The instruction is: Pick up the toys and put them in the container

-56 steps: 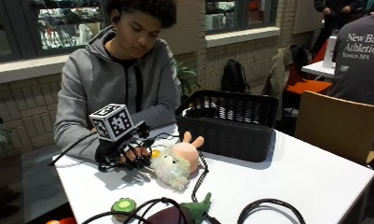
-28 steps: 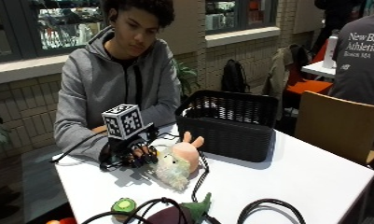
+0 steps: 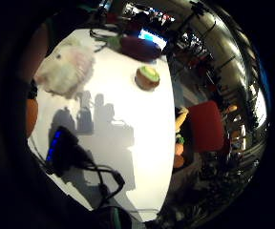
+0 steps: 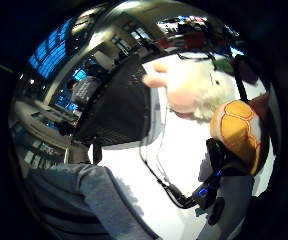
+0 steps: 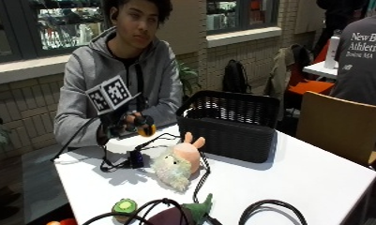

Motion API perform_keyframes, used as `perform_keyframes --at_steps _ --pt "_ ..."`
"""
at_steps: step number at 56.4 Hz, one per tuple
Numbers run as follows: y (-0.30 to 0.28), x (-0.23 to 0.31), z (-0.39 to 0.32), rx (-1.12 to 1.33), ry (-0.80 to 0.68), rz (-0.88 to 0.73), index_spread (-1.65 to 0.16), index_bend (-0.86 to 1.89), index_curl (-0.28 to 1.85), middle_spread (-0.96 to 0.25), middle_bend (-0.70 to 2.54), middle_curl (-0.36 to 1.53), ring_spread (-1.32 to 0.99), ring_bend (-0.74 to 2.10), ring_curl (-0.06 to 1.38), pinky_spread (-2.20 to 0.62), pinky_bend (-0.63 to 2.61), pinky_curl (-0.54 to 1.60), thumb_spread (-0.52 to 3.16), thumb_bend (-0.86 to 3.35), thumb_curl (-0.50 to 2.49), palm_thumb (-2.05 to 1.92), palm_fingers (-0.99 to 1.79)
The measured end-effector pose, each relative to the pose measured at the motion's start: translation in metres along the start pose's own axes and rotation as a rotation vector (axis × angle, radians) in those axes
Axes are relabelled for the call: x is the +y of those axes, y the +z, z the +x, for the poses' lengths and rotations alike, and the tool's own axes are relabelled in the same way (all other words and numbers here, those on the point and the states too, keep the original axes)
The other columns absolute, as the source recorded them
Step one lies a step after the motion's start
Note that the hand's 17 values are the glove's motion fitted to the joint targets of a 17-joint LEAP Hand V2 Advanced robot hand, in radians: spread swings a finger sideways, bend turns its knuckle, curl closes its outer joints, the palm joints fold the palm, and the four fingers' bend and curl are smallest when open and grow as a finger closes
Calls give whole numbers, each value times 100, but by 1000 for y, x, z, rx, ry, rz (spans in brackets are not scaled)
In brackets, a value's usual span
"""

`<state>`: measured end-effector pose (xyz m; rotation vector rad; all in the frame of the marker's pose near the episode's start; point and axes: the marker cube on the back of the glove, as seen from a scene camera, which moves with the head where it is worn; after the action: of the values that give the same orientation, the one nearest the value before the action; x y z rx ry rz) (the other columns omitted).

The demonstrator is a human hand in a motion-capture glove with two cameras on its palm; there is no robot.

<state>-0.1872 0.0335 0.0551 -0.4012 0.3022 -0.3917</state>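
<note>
My fingers (image 5: pixel 138 125) were curled round an orange toy (image 5: pixel 146 130), lifted off the worktop (image 5: pixel 312 173). Carry step, I judged. Basket (image 5: pixel 228 124) stood just beyond them; next came a move over its rim. Plush toy (image 5: pixel 177 161) lay below, near them.

On the white worktop (image 5: pixel 312 173) stands 1 black woven plastic basket (image 5: pixel 231 124). There is 1 plush animal with a pink head and fluffy pale body (image 5: pixel 177 161), 1 halved green kiwi toy (image 5: pixel 124 206), 1 dark purple eggplant toy with a green stem (image 5: pixel 187 213) and 1 small black box with blue lights (image 5: pixel 137 159). 1 orange round toy (image 5: pixel 145 130) sits in the gloved right hand (image 5: pixel 122 124).
</note>
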Motion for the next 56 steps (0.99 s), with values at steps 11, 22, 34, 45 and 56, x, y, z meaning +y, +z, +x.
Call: perform_keyframes --at_steps 11,22,34,45,56 --pt "-53 -31 -81 -16 -235 41 -8 142 65 -4 35 45 -12 16 7 -3 42 33 138 27 41 64 10" --pt "-46 -69 -172 -40 -456 -3 -7 141 63 -8 38 47 -14 17 8 -3 39 33 135 24 40 65 12" --pt "-41 -103 -212 10 -594 -21 -8 140 61 -10 40 49 -16 18 10 -3 36 33 135 21 39 65 15" --pt "-41 -112 -221 -17 -545 -66 -10 122 56 -10 39 50 -17 22 14 -3 39 35 136 17 37 62 11" --pt "-39 -113 -154 165 -452 -248 -17 36 34 1 16 42 -9 18 17 -3 73 43 126 -3 30 33 -29"
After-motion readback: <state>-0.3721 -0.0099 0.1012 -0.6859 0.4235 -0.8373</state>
